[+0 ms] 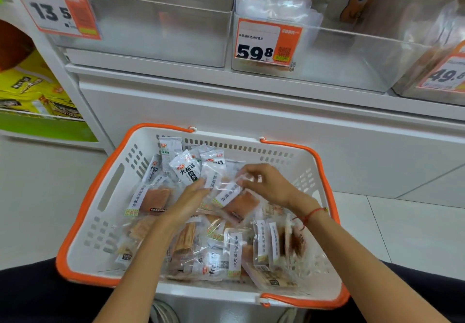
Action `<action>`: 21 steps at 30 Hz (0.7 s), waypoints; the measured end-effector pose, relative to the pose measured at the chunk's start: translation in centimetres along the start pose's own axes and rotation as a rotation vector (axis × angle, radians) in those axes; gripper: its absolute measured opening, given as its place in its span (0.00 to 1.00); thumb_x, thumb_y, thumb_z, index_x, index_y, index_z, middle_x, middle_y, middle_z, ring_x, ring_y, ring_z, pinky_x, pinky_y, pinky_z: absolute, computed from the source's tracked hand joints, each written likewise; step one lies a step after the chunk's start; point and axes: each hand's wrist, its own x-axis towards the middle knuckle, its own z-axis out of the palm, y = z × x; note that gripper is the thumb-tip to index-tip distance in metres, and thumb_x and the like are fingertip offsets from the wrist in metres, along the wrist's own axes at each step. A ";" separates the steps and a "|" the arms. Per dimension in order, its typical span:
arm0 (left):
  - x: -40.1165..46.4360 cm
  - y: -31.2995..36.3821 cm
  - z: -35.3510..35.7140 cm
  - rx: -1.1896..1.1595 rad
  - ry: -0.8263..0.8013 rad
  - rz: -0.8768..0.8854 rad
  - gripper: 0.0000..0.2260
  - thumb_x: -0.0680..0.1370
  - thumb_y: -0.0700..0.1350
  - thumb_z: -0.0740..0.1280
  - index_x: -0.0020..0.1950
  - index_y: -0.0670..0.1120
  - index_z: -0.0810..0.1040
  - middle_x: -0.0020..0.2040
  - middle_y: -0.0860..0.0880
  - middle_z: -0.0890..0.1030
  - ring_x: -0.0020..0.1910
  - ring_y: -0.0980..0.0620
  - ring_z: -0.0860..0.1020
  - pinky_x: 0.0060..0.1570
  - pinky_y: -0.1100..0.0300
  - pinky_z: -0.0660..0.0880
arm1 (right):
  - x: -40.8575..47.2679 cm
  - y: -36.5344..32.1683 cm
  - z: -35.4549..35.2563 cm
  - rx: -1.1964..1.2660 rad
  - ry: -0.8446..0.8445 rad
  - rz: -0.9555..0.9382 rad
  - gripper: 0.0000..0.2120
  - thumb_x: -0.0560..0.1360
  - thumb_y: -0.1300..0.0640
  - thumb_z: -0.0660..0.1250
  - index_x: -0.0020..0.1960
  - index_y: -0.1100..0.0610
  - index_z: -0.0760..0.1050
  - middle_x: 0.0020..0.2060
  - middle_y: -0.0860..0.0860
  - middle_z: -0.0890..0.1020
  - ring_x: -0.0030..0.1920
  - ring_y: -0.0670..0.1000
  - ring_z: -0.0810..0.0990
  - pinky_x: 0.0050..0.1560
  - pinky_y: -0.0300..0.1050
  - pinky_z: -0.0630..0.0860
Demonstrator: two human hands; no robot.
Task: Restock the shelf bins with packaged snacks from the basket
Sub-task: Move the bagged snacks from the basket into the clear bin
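The clear plastic snack packet with a white label strip and an orange-brown slab inside (232,198) lies on top of the heap in the middle of the white plastic shopping basket with orange rim and handles (83,224). The right hand (266,184) pinches its upper edge between thumb and curled fingers, though motion blur there makes the exact hold hard to read — it looks like a grip meant to peel the packet off the pile. The left hand (187,203) lies flat with fingers nearly straight, its tips on the neighbouring packets, probably to pin them so only one comes up. Around them the basket is crowded with similar clear packets of dried strips (186,242) and, towards the far side, white sachets printed with bold black characters (187,170).

The basket rests across the person's dark-clothed lap, close beneath the white shelf — a short lift to the clear acrylic shelf bins. The left bin (161,33) looks nearly bare; the middle bin with the orange 59.8 price tag (339,58) holds some clear packets at its back.
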 end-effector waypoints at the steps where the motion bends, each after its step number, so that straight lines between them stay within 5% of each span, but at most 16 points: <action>1: 0.1 0.1 0.3 -0.011 -0.020 -0.010 0.21 0.83 0.46 0.54 0.77 0.47 0.56 0.75 0.53 0.60 0.74 0.50 0.58 0.69 0.57 0.57 | 0.5 -0.6 -0.4 -0.033 0.021 -0.031 0.06 0.75 0.56 0.68 0.51 0.52 0.81 0.42 0.45 0.81 0.37 0.38 0.71 0.40 0.39 0.68; 4: 0.5 0.7 1.1 -0.142 -0.036 -0.061 0.18 0.83 0.48 0.49 0.72 0.45 0.66 0.69 0.48 0.72 0.68 0.51 0.70 0.65 0.58 0.65 | 1.6 -1.4 -0.7 -0.088 0.056 -0.029 0.06 0.74 0.55 0.69 0.50 0.52 0.82 0.41 0.44 0.80 0.36 0.37 0.71 0.40 0.39 0.68; 7: 1.1 0.6 1.4 -0.236 -0.044 -0.097 0.10 0.82 0.47 0.54 0.49 0.47 0.74 0.48 0.50 0.83 0.45 0.57 0.79 0.44 0.61 0.74 | 2.1 -1.6 -0.6 -0.102 0.068 -0.002 0.08 0.72 0.54 0.71 0.51 0.52 0.83 0.45 0.49 0.83 0.40 0.42 0.74 0.46 0.45 0.75; 9: 0.7 0.7 1.1 -0.207 -0.103 -0.098 0.13 0.74 0.55 0.65 0.51 0.48 0.76 0.55 0.44 0.81 0.51 0.50 0.79 0.53 0.52 0.75 | 2.3 -1.6 -0.3 -0.107 0.048 -0.013 0.07 0.72 0.55 0.72 0.49 0.51 0.84 0.45 0.49 0.84 0.37 0.40 0.73 0.46 0.44 0.74; 11: 1.5 -0.9 0.9 -0.147 -0.107 -0.091 0.31 0.63 0.62 0.72 0.61 0.49 0.76 0.63 0.45 0.77 0.61 0.45 0.76 0.65 0.45 0.70 | 2.3 -1.8 0.2 -0.129 0.010 -0.028 0.07 0.71 0.55 0.72 0.49 0.51 0.84 0.46 0.49 0.85 0.36 0.40 0.72 0.45 0.44 0.74; 14: 0.6 -0.6 1.0 -0.031 -0.065 -0.105 0.30 0.77 0.53 0.66 0.76 0.47 0.60 0.72 0.49 0.66 0.71 0.46 0.66 0.66 0.51 0.66 | 2.0 -2.0 0.9 -0.172 0.045 -0.076 0.12 0.71 0.55 0.73 0.55 0.52 0.82 0.49 0.48 0.82 0.42 0.43 0.73 0.42 0.37 0.72; 17: 1.0 -1.4 0.6 -0.007 0.010 -0.076 0.25 0.81 0.42 0.61 0.76 0.41 0.58 0.74 0.45 0.64 0.70 0.46 0.67 0.66 0.52 0.64 | 0.9 -0.4 -0.1 -0.128 0.264 0.017 0.11 0.72 0.58 0.71 0.54 0.55 0.78 0.47 0.46 0.77 0.45 0.46 0.75 0.42 0.31 0.70; 19: 1.2 -1.7 0.3 -0.019 0.147 -0.095 0.19 0.81 0.38 0.59 0.72 0.38 0.63 0.68 0.39 0.71 0.59 0.44 0.74 0.54 0.54 0.74 | -0.1 1.6 -1.2 -0.216 0.092 0.161 0.05 0.74 0.60 0.67 0.49 0.58 0.79 0.47 0.50 0.81 0.47 0.49 0.79 0.50 0.41 0.77; 21: 1.3 -2.0 0.1 -0.010 0.232 -0.095 0.15 0.82 0.38 0.58 0.68 0.37 0.66 0.60 0.39 0.76 0.48 0.48 0.75 0.35 0.60 0.76 | -1.6 3.2 -1.5 -0.328 -0.363 0.321 0.10 0.74 0.62 0.67 0.55 0.59 0.79 0.54 0.53 0.81 0.53 0.51 0.79 0.59 0.44 0.74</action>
